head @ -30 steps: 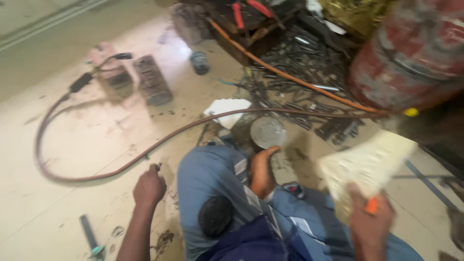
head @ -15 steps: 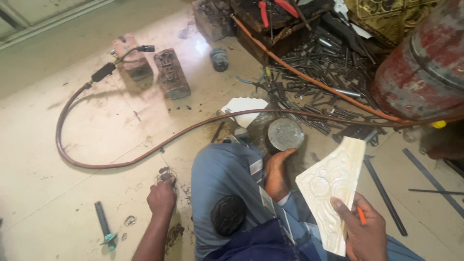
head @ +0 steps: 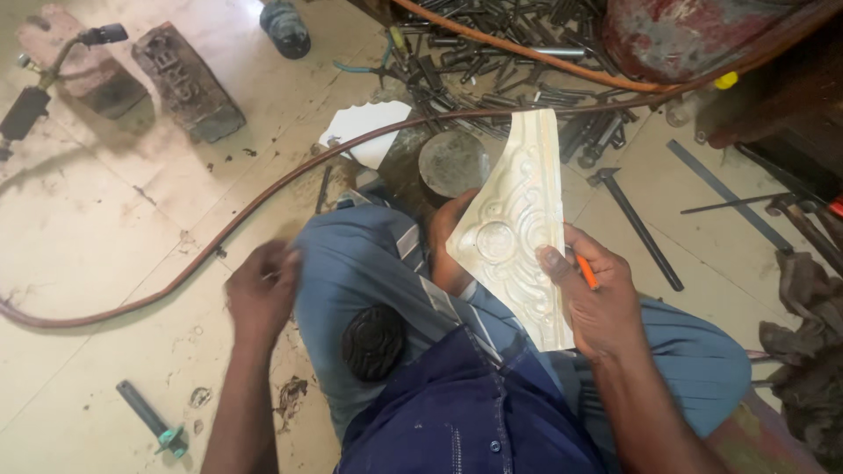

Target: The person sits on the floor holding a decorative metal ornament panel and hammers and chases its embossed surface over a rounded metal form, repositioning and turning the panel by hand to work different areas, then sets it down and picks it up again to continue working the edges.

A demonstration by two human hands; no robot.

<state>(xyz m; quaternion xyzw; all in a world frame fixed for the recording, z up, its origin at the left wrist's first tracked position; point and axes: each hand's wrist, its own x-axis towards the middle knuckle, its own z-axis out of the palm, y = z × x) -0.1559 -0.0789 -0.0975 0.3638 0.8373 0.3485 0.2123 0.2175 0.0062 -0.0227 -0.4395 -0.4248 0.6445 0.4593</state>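
Right hand (head: 601,298) fingers clasp the edge of a cream embossed panel (head: 518,228), roughly triangular with raised scrollwork and a round boss, held upright above the lap of the seated person; an orange pencil (head: 586,270) is pinched against it in the same grip. Left hand (head: 261,294) is blurred beside the left knee, fingers curled, whether around anything I cannot tell. Risks, as judged: the thin panel, gripped at one edge only, could flex or slip, dropping onto the round metal block (head: 452,162) just beyond it; the pencil could slide out. The brown hose (head: 263,206) curves across the floor left of the panel, a snag for the moving left hand. No packages or signs; left of the panel lies a dark brick (head: 187,83) with moulded lettering, and nearer, a white scalloped sheet (head: 364,132).
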